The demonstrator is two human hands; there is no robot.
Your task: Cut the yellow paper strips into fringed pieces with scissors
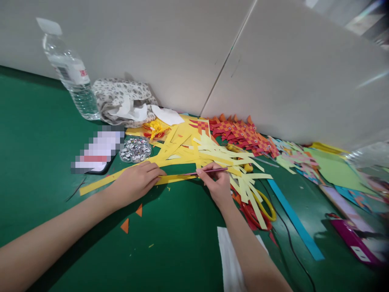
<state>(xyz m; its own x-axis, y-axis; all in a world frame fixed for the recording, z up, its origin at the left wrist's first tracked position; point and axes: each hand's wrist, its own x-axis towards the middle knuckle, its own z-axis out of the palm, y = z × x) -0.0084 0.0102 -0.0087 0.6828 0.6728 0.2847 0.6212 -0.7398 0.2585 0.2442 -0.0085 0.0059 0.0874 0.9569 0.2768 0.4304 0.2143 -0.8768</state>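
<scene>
The left hand (pixel 142 177) lies flat, unclenched, on the strip (pixel 174 179) at nine o'clock from the right hand (pixel 217 186), likely steadying it, while the right pinches a stick (pixel 220 169), seemingly for control.

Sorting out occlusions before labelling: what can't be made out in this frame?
All in the head view:
- Phone screen: unreadable, pixelated.
- Yellow strip: its stretch beneath the left hand is covered by it.
- Thin purple tool: partly covered by the right hand; exact type unclear.
- White cloth: crossed by the right forearm, cut by the bottom edge.
- Magenta object: blurred near the right edge.
</scene>
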